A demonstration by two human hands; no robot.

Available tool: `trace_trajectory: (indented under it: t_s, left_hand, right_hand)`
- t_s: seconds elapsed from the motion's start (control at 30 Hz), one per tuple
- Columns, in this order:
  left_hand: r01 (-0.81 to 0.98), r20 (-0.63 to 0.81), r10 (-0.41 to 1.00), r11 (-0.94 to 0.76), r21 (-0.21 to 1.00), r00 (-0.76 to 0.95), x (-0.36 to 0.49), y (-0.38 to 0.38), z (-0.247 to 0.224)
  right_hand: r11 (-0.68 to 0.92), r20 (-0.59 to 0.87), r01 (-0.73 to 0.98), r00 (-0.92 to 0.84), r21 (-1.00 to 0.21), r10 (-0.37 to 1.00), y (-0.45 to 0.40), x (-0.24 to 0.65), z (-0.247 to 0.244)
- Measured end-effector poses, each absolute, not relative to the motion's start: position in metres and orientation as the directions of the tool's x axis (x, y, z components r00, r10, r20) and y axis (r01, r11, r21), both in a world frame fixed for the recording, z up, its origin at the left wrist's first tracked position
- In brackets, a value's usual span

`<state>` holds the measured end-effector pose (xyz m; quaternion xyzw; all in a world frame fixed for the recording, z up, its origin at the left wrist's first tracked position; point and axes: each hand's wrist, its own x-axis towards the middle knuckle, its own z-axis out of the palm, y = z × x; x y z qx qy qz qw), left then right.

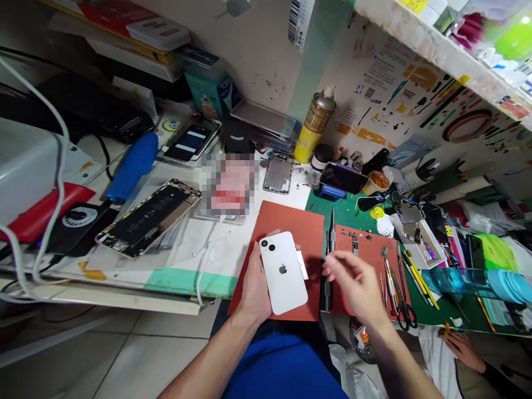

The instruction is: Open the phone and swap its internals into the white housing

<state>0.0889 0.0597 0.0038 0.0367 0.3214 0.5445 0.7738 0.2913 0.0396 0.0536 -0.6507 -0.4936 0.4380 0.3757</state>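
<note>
While the left hand cradles the white phone, presumably for steadiness, the right hand, narrowed, is at the slim tool, grip unclear from here.

Left grip cupped, right grip curled

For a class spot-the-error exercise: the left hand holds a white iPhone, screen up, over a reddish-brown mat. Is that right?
Not quite: the head view shows the white iPhone back up, with its camera lenses and Apple logo visible, not its screen. The left hand does hold it over the reddish-brown mat.
</note>
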Motion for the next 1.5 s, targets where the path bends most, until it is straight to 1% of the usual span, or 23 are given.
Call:
trace_trajectory:
  t_s: [0.07,0.13,0.33,0.53,0.7,0.87,0.9,0.97,1.07,1.1,1.17,1.27,1.37,1.43,1.5]
  left_hand:
    - [-0.814,-0.452,0.868,0.407,0.413,0.205,0.089,0.059,0.003]
    - [-0.811,-0.450,0.870,0.407,0.421,0.203,0.089,0.058,0.003]
    - [-0.808,-0.458,0.870,0.399,0.434,0.183,0.091,0.058,0.003]
    - [-0.804,-0.462,0.860,0.425,0.415,0.216,0.090,0.058,0.004]
    - [-0.804,-0.452,0.864,0.425,0.415,0.224,0.090,0.058,0.005]
    - [-0.801,-0.447,0.866,0.425,0.422,0.224,0.091,0.057,0.003]
    - [-0.801,-0.443,0.870,0.418,0.429,0.216,0.091,0.057,0.003]
    - [-0.800,-0.438,0.879,0.397,0.449,0.190,0.091,0.057,0.003]
    - [-0.791,-0.445,0.882,0.382,0.478,0.157,0.092,0.056,0.005]
    - [-0.787,-0.447,0.882,0.382,0.484,0.153,0.093,0.056,0.006]
    - [-0.783,-0.445,0.883,0.379,0.493,0.147,0.093,0.056,0.007]
    - [-0.790,-0.444,0.886,0.368,0.491,0.137,0.093,0.056,0.007]
    - [-0.792,-0.435,0.889,0.366,0.488,0.143,0.092,0.056,0.005]
    - [-0.790,-0.414,0.898,0.361,0.495,0.151,0.092,0.056,0.003]
    - [-0.789,-0.393,0.906,0.355,0.501,0.158,0.092,0.056,0.002]
  right_hand:
    - [-0.288,-0.285,0.151,0.040,-0.946,0.958,0.027,0.263,0.052]
    - [-0.321,-0.319,0.079,0.037,-0.944,0.947,0.026,0.249,0.049]
    - [-0.378,-0.376,0.018,0.065,-0.926,0.924,0.034,0.248,0.046]
    - [-0.411,-0.412,-0.018,0.053,-0.911,0.910,0.032,0.248,0.046]
    - [-0.407,-0.407,-0.002,0.043,-0.913,0.913,0.035,0.250,0.042]
    - [-0.391,-0.390,0.051,0.028,-0.919,0.921,0.034,0.252,0.040]
    - [-0.369,-0.368,0.092,0.032,-0.925,0.929,0.033,0.251,0.040]
    - [-0.276,-0.274,0.243,0.044,-0.930,0.961,0.031,0.251,0.042]
    - [-0.079,-0.083,0.495,0.014,-0.865,0.996,0.027,0.250,0.044]
    - [-0.034,-0.045,0.542,-0.008,-0.840,0.999,0.025,0.251,0.044]
    - [0.014,-0.015,0.585,-0.045,-0.811,0.999,0.022,0.252,0.043]
    - [0.021,-0.023,0.597,-0.065,-0.802,0.998,0.018,0.254,0.040]
    - [-0.033,-0.072,0.568,-0.046,-0.823,0.996,0.016,0.256,0.038]
    - [-0.119,-0.154,0.494,-0.029,-0.861,0.988,0.017,0.258,0.038]
    - [-0.228,-0.255,0.369,-0.024,-0.901,0.967,0.020,0.259,0.038]
